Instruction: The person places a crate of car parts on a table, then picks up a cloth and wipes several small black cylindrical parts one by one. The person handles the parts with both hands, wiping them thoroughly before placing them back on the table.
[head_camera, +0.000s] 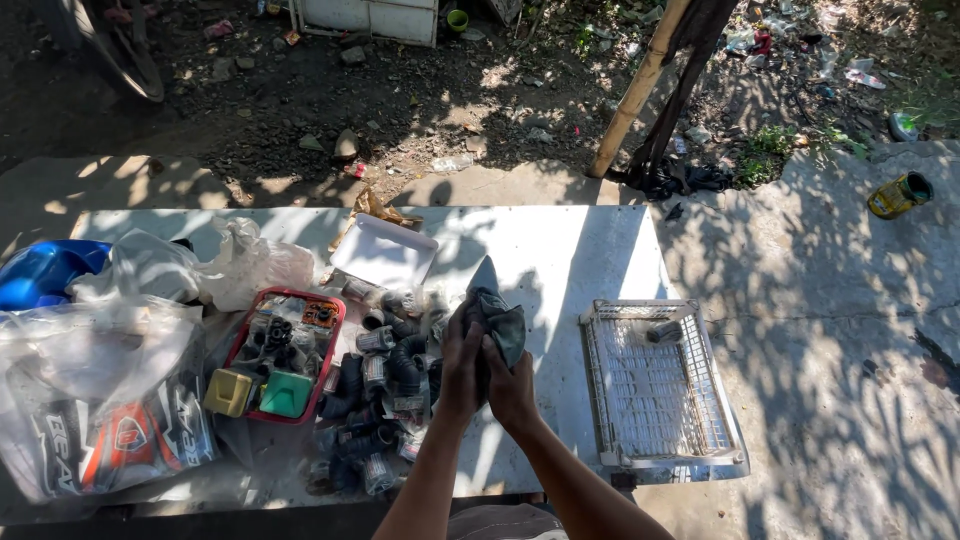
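Observation:
Both my hands are raised together over the white table (560, 250). My left hand (461, 365) and my right hand (512, 385) press against each other around a dark grey cloth (497, 312), whose pointed end sticks up above my fingers. Whatever the cloth may wrap is hidden. Just left of my hands lies a pile of several small black cylindrical parts (385, 385), some with clear wrapping. A white slatted plastic basket (612, 400) sits to the right, with one small dark part (662, 331) in its far corner.
A red tray (331, 352) holds dark parts plus a yellow and a green box. A white lid (385, 252) lies behind the pile. Clear plastic bags (100, 370) and a blue object (40, 272) crowd the left. A bamboo pole (635, 95) and yellow can (898, 195) stand on the ground beyond.

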